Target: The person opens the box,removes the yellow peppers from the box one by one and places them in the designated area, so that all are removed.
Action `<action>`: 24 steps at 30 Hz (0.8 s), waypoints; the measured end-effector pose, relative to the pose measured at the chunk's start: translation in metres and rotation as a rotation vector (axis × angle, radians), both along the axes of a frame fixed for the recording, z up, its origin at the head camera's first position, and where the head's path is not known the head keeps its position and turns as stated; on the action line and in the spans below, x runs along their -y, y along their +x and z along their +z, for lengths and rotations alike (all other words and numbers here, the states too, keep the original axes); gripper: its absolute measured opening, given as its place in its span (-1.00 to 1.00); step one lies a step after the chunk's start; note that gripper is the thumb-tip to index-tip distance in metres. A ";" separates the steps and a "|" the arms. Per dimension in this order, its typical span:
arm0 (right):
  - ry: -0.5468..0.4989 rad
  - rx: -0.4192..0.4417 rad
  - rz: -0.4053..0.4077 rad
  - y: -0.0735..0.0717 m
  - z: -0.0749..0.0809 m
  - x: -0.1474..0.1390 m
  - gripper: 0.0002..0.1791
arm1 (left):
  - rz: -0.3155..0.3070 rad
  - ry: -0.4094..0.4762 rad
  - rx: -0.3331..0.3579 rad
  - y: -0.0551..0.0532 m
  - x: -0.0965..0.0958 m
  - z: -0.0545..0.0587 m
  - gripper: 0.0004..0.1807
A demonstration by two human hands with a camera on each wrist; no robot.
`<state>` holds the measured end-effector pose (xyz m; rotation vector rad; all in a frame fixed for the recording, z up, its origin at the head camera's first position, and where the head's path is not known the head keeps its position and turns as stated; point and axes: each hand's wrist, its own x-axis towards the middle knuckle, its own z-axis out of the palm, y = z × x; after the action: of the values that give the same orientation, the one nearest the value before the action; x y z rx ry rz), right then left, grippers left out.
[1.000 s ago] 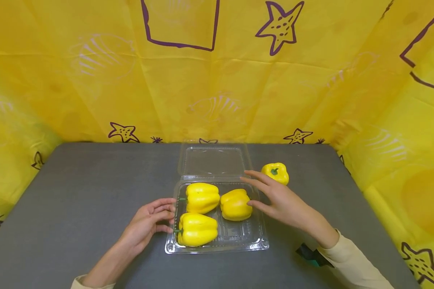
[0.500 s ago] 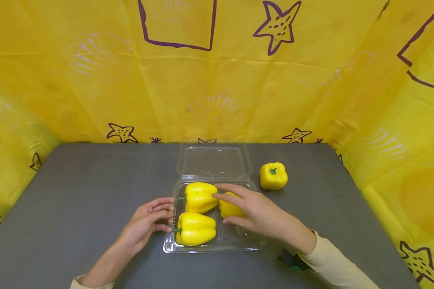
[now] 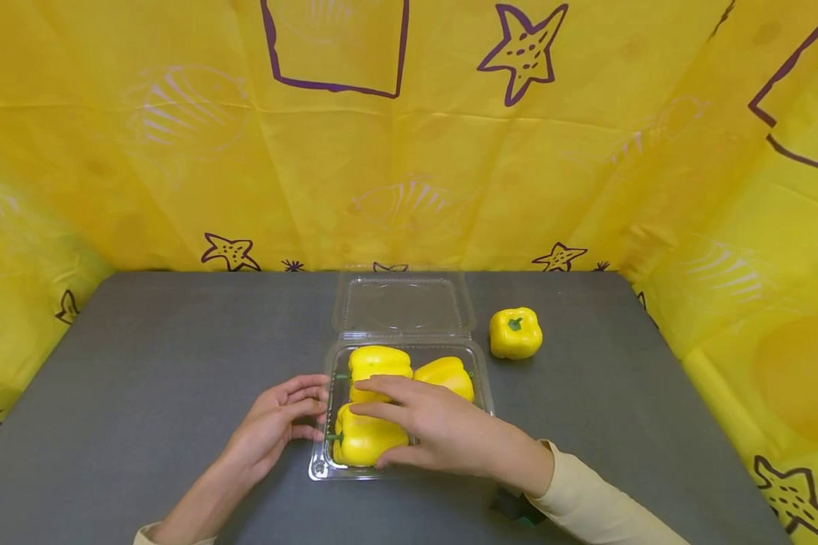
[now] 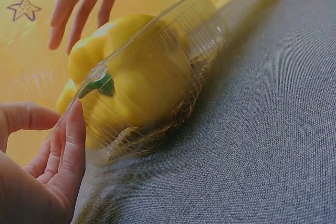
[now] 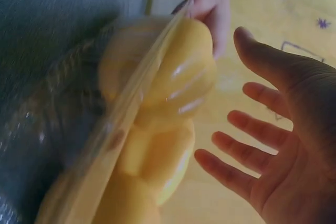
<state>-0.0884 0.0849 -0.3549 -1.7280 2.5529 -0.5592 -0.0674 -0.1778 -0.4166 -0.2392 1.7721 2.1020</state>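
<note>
A clear plastic clamshell container point(image 3: 319, 471) lies with its lid folded back. My left hand point(image 3: 276, 420) pinches its left rim between thumb and fingers, as the left wrist view shows. Inside sit a front-left yellow bell pepper point(image 3: 361, 443), a back-left bell pepper point(image 3: 375, 359) and a right bell pepper point(image 3: 453, 376). My right hand point(image 3: 443, 428) is over the container's front part, fingers spread above the front-left pepper. In the right wrist view, the right hand point(image 5: 283, 145) appears apart from the peppers and holds nothing. It hides the container's front right corner.
One more yellow bell pepper point(image 3: 516, 333) stands on the grey table point(image 3: 177, 363), right of the container. The clear lid point(image 3: 404, 303) lies flat behind the container. Yellow patterned cloth point(image 3: 409, 151) walls the table's back and sides.
My right hand has moved left and forward-to-near across the container, from the right pepper to above the front-left one. The right pepper has turned, its stem now pointing right. My left hand stays put.
</note>
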 end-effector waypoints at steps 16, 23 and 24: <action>0.146 -0.067 0.022 0.008 -0.008 0.028 -0.40 | -0.009 0.017 -0.010 0.000 0.000 -0.001 -0.48; 0.182 -0.062 0.027 0.005 -0.004 0.033 -0.44 | -0.012 0.020 -0.009 0.000 0.000 -0.001 -0.47; 0.191 -0.056 0.023 0.004 -0.004 0.033 -0.43 | -0.013 0.020 -0.010 0.000 0.000 -0.001 -0.47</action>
<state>-0.0840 0.0516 -0.3588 -1.7287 2.5228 -0.2598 -0.0674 -0.1783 -0.4175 -0.2120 1.7526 2.1144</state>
